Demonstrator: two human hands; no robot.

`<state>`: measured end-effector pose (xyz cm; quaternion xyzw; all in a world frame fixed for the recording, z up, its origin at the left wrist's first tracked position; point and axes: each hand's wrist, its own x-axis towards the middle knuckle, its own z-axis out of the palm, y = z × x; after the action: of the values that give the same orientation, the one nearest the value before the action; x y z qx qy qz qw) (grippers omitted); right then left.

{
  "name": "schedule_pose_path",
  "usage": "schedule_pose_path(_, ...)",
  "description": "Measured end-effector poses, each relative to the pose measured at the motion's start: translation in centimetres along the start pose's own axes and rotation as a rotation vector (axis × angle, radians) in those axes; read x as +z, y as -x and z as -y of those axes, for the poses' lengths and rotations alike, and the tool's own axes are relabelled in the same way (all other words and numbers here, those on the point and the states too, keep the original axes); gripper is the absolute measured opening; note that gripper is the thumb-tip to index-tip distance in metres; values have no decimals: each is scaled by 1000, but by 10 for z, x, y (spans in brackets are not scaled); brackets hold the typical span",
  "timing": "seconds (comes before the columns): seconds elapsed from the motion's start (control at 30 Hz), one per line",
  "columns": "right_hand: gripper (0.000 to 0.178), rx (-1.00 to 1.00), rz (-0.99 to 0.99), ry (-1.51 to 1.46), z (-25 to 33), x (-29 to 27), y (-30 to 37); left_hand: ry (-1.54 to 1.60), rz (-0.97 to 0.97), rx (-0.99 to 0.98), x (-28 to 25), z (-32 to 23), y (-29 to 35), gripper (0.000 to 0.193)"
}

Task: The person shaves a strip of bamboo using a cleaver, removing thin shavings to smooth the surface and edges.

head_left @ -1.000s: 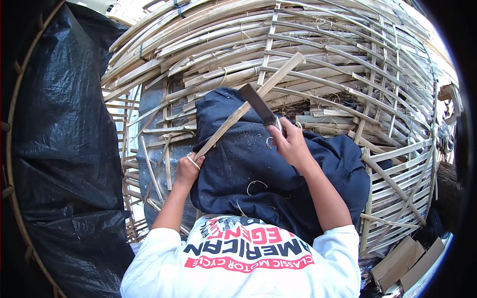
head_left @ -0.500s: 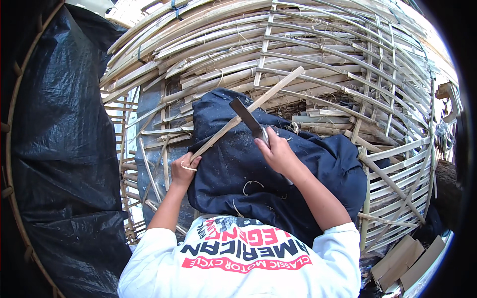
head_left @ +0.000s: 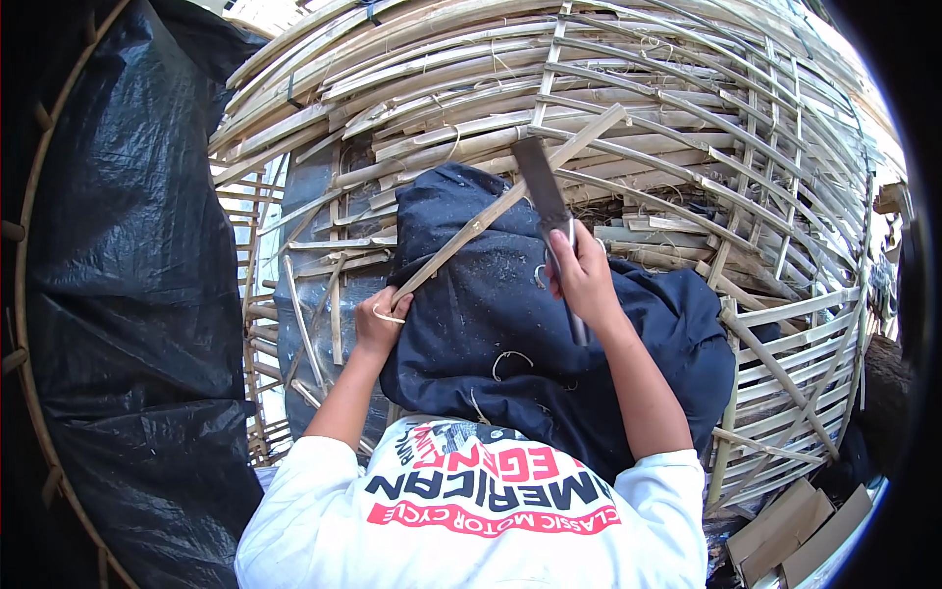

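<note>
Bamboo by the look of it, the strip (head_left: 476, 226) is held slantwise over the dark cloth (head_left: 461, 334), with its far end poked out above the slats (head_left: 442, 133). Its near end is clamped in the left hand (head_left: 376, 324), probably so it's kept from sliding while the rest is left free for the blade. The knife (head_left: 543, 191) is gripped in the right hand (head_left: 586, 275), fingers wrapped around the handle, blade crossing the strip past its middle. Looks like the hands are kept well apart so no fingers are put near the edge. The cloth seems to be spread over the lap as a pad; a thin curl (head_left: 512, 353) and some pale specks are scattered on it.

Not everything can be made out, though. The strip's near tip is hidden by the left hand, and a bit of its length is covered by the blade. Whether the edge is touching or just held above can't be told from this angle. Part of the handle is covered too, and whatever's under the cloth can't be seen.
</note>
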<state>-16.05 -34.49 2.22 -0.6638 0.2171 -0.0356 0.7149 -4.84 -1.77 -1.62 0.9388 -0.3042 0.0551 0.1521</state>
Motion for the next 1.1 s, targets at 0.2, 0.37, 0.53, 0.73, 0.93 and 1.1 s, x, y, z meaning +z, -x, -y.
schedule_pose_path(0.2,30,16,217,110,-15,11,5,-2,44,-8,-5,-1,-1,40)
schedule_pose_path(0.37,32,14,99,44,-26,14,3,19,43,-58,-2,-6,-2,39)
schedule_pose_path(0.53,33,-144,214,256,-34,22,10,22,55,-26,-3,-2,-2,36)
schedule_pose_path(0.73,24,-111,-61,-20,-27,1,-2,31,78,-44,-8,-4,-3,36)
schedule_pose_path(0.93,21,-133,-34,19,-38,-2,0,81,105,-71,-15,-7,-5,38)
schedule_pose_path(1.1,21,-147,-69,64,-47,-11,-5,143,152,-108,-32,-15,-8,34)
